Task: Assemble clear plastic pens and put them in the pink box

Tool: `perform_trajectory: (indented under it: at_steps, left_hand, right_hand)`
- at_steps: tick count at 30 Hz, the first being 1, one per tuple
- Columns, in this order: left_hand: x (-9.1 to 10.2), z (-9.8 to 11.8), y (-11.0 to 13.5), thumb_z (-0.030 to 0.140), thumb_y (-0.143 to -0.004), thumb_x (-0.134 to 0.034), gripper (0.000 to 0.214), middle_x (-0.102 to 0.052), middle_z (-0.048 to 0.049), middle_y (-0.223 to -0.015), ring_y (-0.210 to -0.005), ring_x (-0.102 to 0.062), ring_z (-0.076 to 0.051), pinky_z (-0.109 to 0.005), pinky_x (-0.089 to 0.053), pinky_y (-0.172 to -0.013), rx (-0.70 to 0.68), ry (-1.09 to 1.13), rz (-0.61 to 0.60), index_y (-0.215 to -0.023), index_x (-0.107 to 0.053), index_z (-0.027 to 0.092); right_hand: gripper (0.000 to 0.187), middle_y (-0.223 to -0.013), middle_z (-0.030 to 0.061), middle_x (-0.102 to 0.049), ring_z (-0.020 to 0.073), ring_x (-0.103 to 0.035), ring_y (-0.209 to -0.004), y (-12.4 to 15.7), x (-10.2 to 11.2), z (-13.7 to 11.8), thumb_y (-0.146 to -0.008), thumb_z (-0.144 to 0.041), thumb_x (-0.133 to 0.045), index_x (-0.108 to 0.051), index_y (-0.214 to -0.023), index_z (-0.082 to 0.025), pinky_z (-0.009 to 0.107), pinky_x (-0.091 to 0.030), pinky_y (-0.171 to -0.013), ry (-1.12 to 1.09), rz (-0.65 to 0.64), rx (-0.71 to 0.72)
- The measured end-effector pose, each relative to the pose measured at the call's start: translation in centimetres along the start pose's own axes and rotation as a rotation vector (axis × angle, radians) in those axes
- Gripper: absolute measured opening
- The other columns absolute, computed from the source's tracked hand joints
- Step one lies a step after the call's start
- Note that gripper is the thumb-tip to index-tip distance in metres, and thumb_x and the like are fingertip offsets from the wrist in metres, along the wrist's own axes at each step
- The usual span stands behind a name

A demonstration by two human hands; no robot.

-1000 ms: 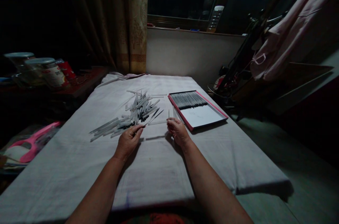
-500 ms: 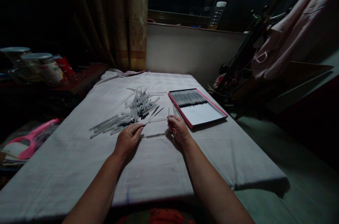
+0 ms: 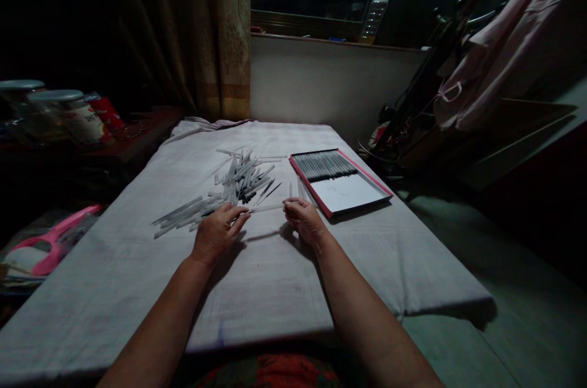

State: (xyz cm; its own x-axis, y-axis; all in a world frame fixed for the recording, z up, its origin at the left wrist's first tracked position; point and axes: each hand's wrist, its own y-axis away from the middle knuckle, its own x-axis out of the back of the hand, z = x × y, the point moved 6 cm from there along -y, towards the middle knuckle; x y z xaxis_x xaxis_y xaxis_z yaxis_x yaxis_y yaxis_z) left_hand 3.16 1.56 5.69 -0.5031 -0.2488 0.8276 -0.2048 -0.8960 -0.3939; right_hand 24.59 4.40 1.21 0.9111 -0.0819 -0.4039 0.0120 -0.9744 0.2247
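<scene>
My left hand (image 3: 221,230) is closed in a pinch at the left end of a thin translucent plastic tube (image 3: 268,208). The tube's other end is pinched in my right hand (image 3: 303,219), so it lies level between them, just above the cloth. Whether the left fingertips also hold a thin dark-tipped piece, I cannot tell. Beyond my left hand spreads a loose pile of translucent tubes and dark-tipped sticks (image 3: 245,177). Right of my right hand lies a shallow red-edged box (image 3: 360,192), with a neat row of dark-ended sticks (image 3: 323,165) along its far part.
A pale cloth covers the table (image 3: 270,290). Lidded jars (image 3: 76,116) stand on a dark side surface at left, above a pink-handled object (image 3: 59,238). A bottle (image 3: 375,18) is on the windowsill. Pink fabric (image 3: 495,52) hangs at right.
My hands have come slightly closer together. The left fingertips, earlier apart from the tube with a thin dark point showing, now meet its left end. The view has shifted slightly.
</scene>
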Motion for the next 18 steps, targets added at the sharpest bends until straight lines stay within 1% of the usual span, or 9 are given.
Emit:
perform_trajectory:
  at_steps: [2,5,7,8,10,13,15,17,18]
  left_hand:
    - [0.4,0.4,-0.8,0.047,-0.097,-0.043,0.04,-0.072,-0.0056,-0.096,-0.081,-0.068,-0.02,-0.028,-0.046,-0.066,-0.016,-0.058,-0.045,-0.099,-0.076,0.025]
    - [0.7,1.2,-2.1,0.048,-0.097,-0.041,0.042,-0.073,-0.0054,-0.096,-0.081,-0.068,-0.021,-0.029,-0.046,-0.066,-0.04,-0.135,-0.134,-0.102,-0.075,0.025]
    - [0.9,1.8,-2.8,0.049,-0.096,-0.041,0.042,-0.073,-0.0057,-0.097,-0.082,-0.068,-0.022,-0.029,-0.047,-0.067,-0.038,-0.151,-0.155,-0.103,-0.075,0.025]
    - [1.0,2.1,-3.1,0.049,-0.096,-0.041,0.042,-0.074,-0.006,-0.097,-0.083,-0.069,-0.023,-0.03,-0.047,-0.068,-0.036,-0.139,-0.141,-0.103,-0.075,0.025]
    - [1.6,2.4,-3.8,0.051,-0.096,-0.041,0.043,-0.074,-0.007,-0.099,-0.087,-0.069,-0.023,-0.03,-0.049,-0.073,-0.036,-0.055,-0.049,-0.103,-0.075,0.024]
    - [2.8,1.5,-4.3,0.056,-0.095,-0.042,0.048,-0.074,-0.0085,-0.1,-0.097,-0.068,-0.023,-0.032,-0.05,-0.085,0.024,0.212,0.212,-0.101,-0.074,0.021]
    - [3.0,-0.2,-4.1,0.063,-0.092,-0.043,0.054,-0.074,-0.0095,-0.1,-0.098,-0.068,-0.023,-0.033,-0.05,-0.089,0.153,0.462,0.362,-0.101,-0.073,0.019]
    - [2.2,-2.1,-3.8,0.068,-0.09,-0.043,0.059,-0.074,-0.0107,-0.105,-0.1,-0.068,-0.023,-0.034,-0.051,-0.09,0.343,0.768,0.447,-0.103,-0.071,0.018]
    - [1.4,-2.8,-3.5,0.069,-0.091,-0.041,0.06,-0.073,-0.0108,-0.109,-0.103,-0.068,-0.022,-0.034,-0.051,-0.092,0.46,0.92,0.467,-0.104,-0.07,0.018]
  right_hand:
    - [0.036,-0.056,-0.0038,-0.059,0.0061,-0.045,-0.048,0.1,-0.2,0.0,-0.045,-0.032,-0.087,-0.067,-0.072,-0.016,0.018,-0.026,-0.043,-0.036,-0.018,-0.008]
    - [0.036,-0.054,-0.0056,-0.057,0.0046,-0.042,-0.047,0.3,-0.7,0.2,-0.045,-0.029,-0.088,-0.067,-0.071,-0.016,0.017,-0.026,-0.043,-0.082,-0.048,-0.02]
    - [0.036,-0.055,-0.0055,-0.057,0.0048,-0.043,-0.047,0.4,-1.0,0.5,-0.046,-0.027,-0.089,-0.069,-0.073,-0.016,0.016,-0.028,-0.044,-0.106,-0.063,-0.034]
    - [0.036,-0.056,-0.0052,-0.058,0.0051,-0.045,-0.048,0.4,-1.1,0.7,-0.047,-0.026,-0.089,-0.069,-0.074,-0.015,0.016,-0.029,-0.044,-0.117,-0.067,-0.043]
    - [0.035,-0.058,-0.0043,-0.059,0.0055,-0.047,-0.049,0.3,-1.1,0.9,-0.05,-0.026,-0.088,-0.07,-0.077,-0.015,0.016,-0.03,-0.042,-0.141,-0.064,-0.063]
    - [0.03,-0.062,-0.0036,-0.061,0.0055,-0.049,-0.049,-0.1,-0.6,1.0,-0.055,-0.026,-0.085,-0.069,-0.078,-0.016,0.014,-0.028,-0.04,-0.19,-0.036,-0.088]
    - [0.026,-0.062,-0.0042,-0.061,0.005,-0.049,-0.048,-0.4,-0.2,1.0,-0.059,-0.026,-0.083,-0.068,-0.078,-0.017,0.014,-0.028,-0.039,-0.224,-0.015,-0.095]
    - [0.024,-0.061,-0.0047,-0.061,0.0045,-0.049,-0.048,-0.5,0.0,0.9,-0.06,-0.026,-0.082,-0.067,-0.077,-0.017,0.013,-0.029,-0.039,-0.247,0.0,-0.097]
    - [0.024,-0.061,-0.0047,-0.061,0.0044,-0.049,-0.048,-0.5,0.0,0.9,-0.06,-0.025,-0.082,-0.068,-0.077,-0.017,0.013,-0.029,-0.039,-0.252,0.004,-0.097]
